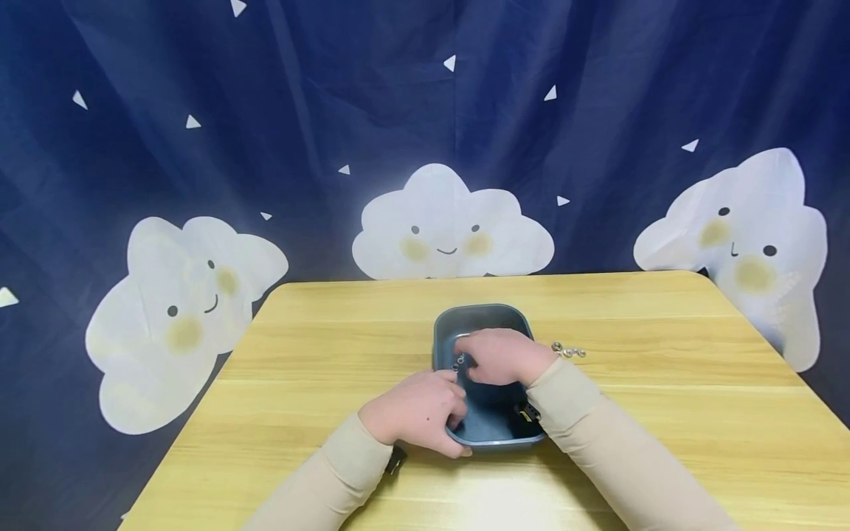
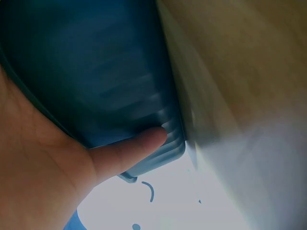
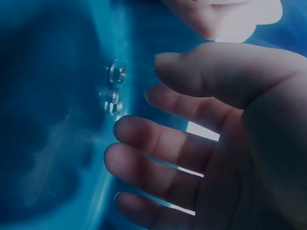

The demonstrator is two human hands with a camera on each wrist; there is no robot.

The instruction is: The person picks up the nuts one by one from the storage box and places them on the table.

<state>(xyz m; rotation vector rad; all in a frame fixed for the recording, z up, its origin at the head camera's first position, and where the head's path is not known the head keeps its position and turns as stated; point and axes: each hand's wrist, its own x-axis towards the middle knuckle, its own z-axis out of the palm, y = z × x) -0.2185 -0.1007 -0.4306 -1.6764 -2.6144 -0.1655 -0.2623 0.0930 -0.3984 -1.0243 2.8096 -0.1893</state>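
A person's left hand (image 1: 421, 413) grips the rim of a dark blue bin (image 1: 490, 424) on a wooden table (image 1: 319, 346), while the right hand (image 1: 501, 356), its loosely bent fingers apart and holding nothing visible, reaches inside beside small metal nuts (image 3: 113, 96). More nuts (image 1: 569, 353) lie on the table just right of the bin. The step appears to be picking up or placing the pieces; a pickup would call for a careful thumb-and-fingertip pinch, the bin held steady.
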